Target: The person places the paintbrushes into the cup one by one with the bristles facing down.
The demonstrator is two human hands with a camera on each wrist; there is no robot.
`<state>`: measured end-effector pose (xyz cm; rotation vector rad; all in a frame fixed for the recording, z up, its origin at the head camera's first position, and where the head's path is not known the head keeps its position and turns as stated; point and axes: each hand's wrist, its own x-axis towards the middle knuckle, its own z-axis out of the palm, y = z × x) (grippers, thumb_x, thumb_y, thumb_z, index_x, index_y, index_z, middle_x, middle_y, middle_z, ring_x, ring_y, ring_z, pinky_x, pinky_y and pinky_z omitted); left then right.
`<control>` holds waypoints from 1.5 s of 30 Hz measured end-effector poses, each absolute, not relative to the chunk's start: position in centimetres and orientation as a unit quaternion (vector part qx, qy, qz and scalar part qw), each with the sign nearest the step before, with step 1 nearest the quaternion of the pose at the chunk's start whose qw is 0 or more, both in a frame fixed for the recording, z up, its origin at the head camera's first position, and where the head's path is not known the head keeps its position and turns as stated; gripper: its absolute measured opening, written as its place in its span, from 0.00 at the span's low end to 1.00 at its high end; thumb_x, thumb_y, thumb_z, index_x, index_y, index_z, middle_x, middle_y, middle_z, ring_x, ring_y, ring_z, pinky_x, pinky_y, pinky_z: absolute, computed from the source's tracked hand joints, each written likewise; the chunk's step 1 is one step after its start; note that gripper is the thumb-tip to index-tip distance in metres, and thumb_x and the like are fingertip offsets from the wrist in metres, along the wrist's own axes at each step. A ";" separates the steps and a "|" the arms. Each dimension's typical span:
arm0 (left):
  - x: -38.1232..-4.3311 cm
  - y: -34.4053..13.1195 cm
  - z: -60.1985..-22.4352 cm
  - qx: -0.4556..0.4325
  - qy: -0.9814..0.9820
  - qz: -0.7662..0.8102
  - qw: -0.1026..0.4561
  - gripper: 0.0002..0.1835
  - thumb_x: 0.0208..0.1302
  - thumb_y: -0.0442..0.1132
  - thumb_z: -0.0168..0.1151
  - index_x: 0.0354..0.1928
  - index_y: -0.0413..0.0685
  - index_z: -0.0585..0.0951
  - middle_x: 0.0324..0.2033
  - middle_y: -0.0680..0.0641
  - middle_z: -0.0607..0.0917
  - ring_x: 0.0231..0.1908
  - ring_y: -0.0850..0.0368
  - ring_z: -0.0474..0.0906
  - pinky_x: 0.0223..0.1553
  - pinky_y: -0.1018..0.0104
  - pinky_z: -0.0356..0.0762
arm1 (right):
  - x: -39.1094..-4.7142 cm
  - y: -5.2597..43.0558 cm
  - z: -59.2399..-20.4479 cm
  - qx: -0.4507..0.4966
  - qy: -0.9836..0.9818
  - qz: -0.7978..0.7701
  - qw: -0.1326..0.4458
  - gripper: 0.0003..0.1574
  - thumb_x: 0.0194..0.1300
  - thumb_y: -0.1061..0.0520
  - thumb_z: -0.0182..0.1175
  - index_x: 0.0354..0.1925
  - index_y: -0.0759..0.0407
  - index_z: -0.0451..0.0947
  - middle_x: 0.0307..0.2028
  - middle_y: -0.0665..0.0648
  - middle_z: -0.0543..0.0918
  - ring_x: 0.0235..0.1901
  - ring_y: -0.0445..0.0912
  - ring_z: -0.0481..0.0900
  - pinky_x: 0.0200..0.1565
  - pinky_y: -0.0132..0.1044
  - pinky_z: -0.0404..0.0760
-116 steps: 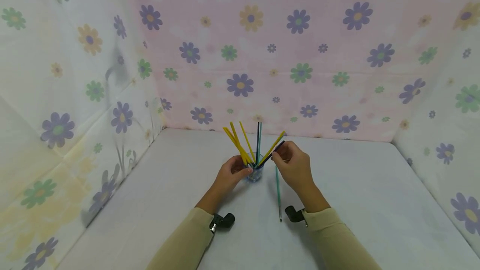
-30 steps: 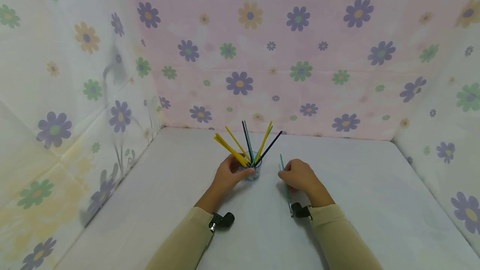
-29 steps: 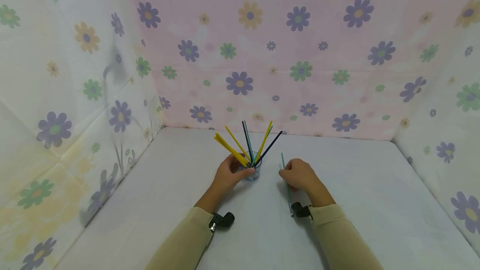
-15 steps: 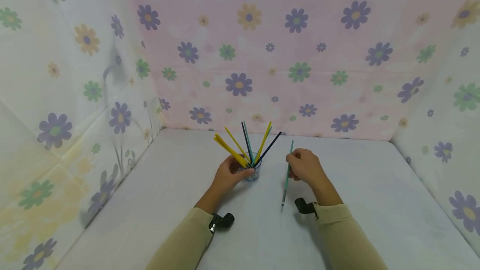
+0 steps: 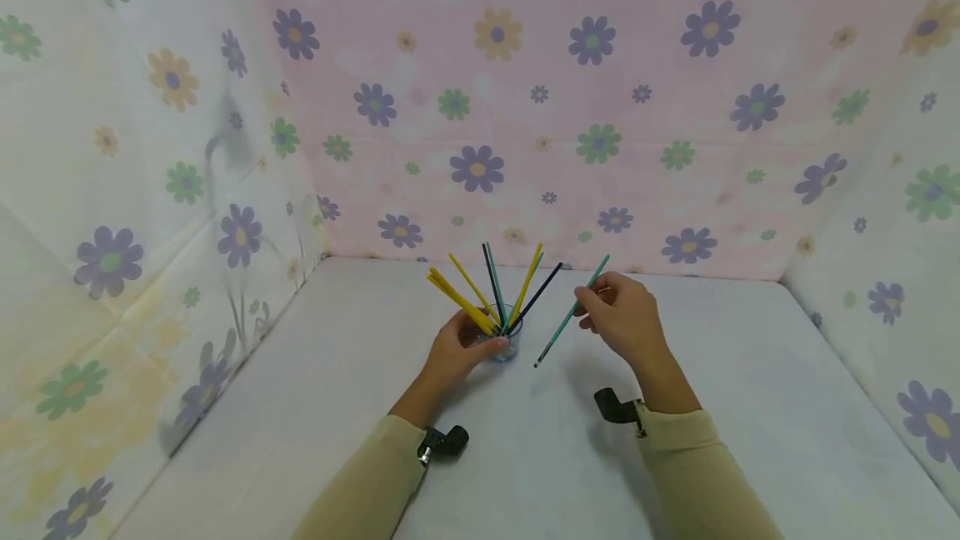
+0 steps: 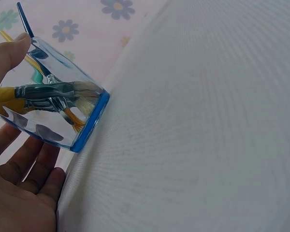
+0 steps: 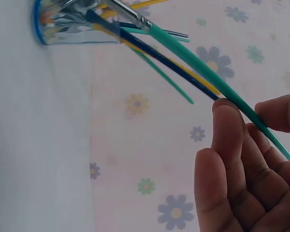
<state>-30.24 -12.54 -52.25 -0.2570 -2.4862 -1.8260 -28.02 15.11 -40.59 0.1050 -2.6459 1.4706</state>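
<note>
A clear glass [image 5: 512, 348] with a blue base holds several paintbrushes, bristles down, their yellow, dark blue and green handles fanning out over the rim. My left hand [image 5: 459, 348] grips the glass from its left side, thumb in front. In the left wrist view the bristles [image 6: 87, 92] show through the wall of the glass, near its base. To the right of the glass, my right hand [image 5: 626, 315] pinches a green paintbrush [image 5: 566, 322] between thumb and fingers. That brush slants above the table, its tip pointing down and left, apart from the glass in the head view.
A white cloth [image 5: 517, 473] covers the table. Behind it stands a pink flowered backdrop [image 5: 420, 190], with pale flowered sheets on both sides. Each wrist carries a black camera mount, such as the left camera [image 5: 450, 442].
The right hand let go of a dark blue brush in the glass, picked the green brush up off the table, and raised and tilted it. The left hand stays on the glass.
</note>
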 end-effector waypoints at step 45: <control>-30.2 -12.4 -52.0 -0.075 -0.802 -0.593 0.014 0.38 0.54 0.61 0.79 0.65 0.59 0.75 0.57 0.53 0.83 0.63 0.55 0.79 0.72 0.53 0.71 | -27.1 11.9 -41.8 0.166 -0.814 0.495 0.255 0.08 0.69 0.46 0.70 0.42 0.46 0.85 0.33 0.44 0.90 0.29 0.39 0.88 0.30 0.35 0.85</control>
